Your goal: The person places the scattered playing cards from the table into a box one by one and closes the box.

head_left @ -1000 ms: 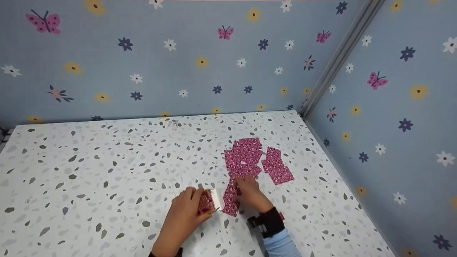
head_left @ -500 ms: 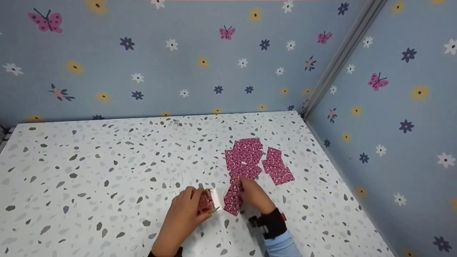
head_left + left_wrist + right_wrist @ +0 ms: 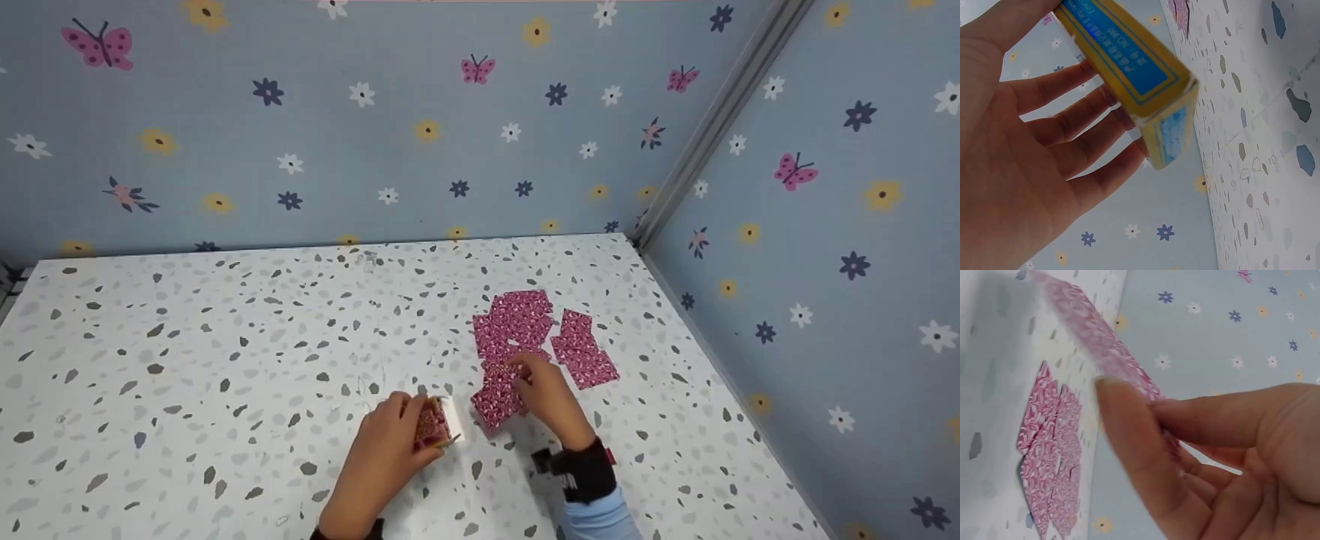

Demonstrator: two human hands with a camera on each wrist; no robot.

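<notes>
Pink patterned cards [image 3: 517, 326] lie spread on the speckled table [image 3: 225, 337], right of centre. My right hand [image 3: 544, 394] pinches one pink card [image 3: 496, 397] between thumb and fingers, its near end lifted off the table; the right wrist view shows that card [image 3: 1100, 343] blurred above the thumb. My left hand [image 3: 390, 442] grips a small card box [image 3: 439, 424] just left of the right hand. Seen from the left wrist, the box [image 3: 1129, 73] is yellow and blue and sits between thumb and fingers.
Blue walls with flowers and butterflies [image 3: 480, 112] close the table at the back and on the right, meeting at a grey corner strip [image 3: 712, 120]. More pink cards [image 3: 583, 349] lie near the right wall. The table's left half carries nothing.
My right hand has moved a little up and to the right, drawing the pinched pink card toward the spread cards and raising it. The left hand and the box stayed put.
</notes>
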